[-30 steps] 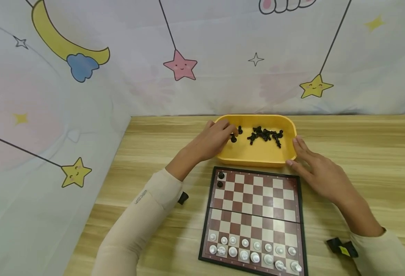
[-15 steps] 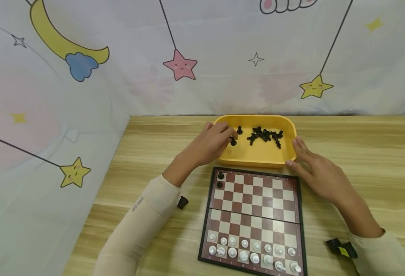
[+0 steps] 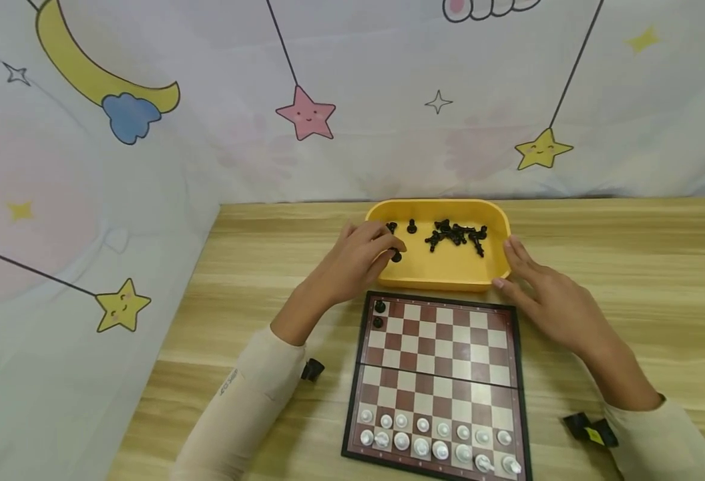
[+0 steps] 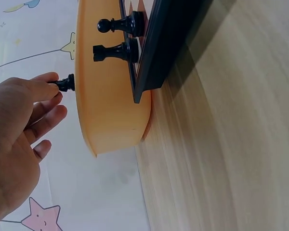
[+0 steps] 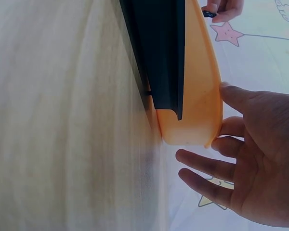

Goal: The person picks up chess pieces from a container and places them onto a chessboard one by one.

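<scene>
My left hand [image 3: 352, 260] is over the left end of the yellow tray [image 3: 436, 269]. Thumb and fingertips pinch a black chess piece [image 4: 65, 83], its base pointing away from the hand and its top hidden by the fingers. Along the tray's right end, my right hand [image 3: 553, 300] rests its thumb at the front corner and its fairly straight fingers against the outer side. Several black chess pieces [image 3: 457, 234] lie in a heap inside the tray, with another black piece [image 3: 411, 226] standing apart. A black rook [image 4: 116, 51] and a black pawn [image 4: 123, 24] stand on the chessboard's far left corner.
The chessboard [image 3: 426, 347] lies just in front of the tray, with two rows of white chess pieces [image 3: 421, 445] along its near side. Small black objects lie by each forearm: a left one [image 3: 313, 369] and a right one [image 3: 591, 429]. A patterned cloth [image 3: 382, 160] hangs behind the table.
My left hand has shifted slightly toward me and left with the pinched piece, uncovering another black piece behind it. My right hand stays at the tray; the whole view has drifted slightly.
</scene>
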Tool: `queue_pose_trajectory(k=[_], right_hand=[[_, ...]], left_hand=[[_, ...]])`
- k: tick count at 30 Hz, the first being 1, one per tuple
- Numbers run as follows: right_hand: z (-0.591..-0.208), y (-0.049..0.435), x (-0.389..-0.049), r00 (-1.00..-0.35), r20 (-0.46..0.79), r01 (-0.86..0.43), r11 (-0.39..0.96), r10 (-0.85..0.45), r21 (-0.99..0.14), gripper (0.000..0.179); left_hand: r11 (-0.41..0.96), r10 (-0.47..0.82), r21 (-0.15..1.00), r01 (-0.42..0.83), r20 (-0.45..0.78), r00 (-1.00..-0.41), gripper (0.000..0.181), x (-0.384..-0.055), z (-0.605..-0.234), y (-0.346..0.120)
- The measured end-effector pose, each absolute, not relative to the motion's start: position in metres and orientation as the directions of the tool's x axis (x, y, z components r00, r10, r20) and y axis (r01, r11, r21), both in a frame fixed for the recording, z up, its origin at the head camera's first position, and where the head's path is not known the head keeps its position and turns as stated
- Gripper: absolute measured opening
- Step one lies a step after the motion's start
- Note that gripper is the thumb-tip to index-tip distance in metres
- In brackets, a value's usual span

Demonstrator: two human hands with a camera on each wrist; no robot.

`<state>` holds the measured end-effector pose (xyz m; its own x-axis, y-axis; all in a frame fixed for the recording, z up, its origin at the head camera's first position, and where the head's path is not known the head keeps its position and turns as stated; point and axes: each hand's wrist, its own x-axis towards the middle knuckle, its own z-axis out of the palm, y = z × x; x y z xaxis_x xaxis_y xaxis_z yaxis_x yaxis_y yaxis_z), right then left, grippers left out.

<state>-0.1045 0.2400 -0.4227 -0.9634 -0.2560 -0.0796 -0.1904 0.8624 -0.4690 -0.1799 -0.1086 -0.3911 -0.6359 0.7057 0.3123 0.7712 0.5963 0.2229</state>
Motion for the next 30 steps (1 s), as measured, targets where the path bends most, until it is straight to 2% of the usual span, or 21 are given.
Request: queue_pose_trajectory(k=[8, 20, 30], right_hand=[[-0.422, 0.242, -0.106, -0.961, -0.093, -0.19, 0.867, -0.26, -0.461, 0.078], [-0.423, 0.241, -0.106, -0.961, -0.101, -0.182, 0.866, -0.256, -0.465, 0.077], [-0.421, 0.241, -0.107, -0.961, -0.094, -0.191, 0.867, -0.262, -0.459, 0.077]], left_hand=[[0.61, 0.693, 0.223, 0.761, 0.316, -0.648, 0.018, -0.169, -0.391, -0.112], [0.607, 0.658, 0.29, 0.74, 0.339, -0.673, 0.018, -0.158, -0.393, -0.117], [0.587, 0.669, 0.299, 0.752, 0.343, -0.659, 0.014, -0.146, -0.39, -0.117]])
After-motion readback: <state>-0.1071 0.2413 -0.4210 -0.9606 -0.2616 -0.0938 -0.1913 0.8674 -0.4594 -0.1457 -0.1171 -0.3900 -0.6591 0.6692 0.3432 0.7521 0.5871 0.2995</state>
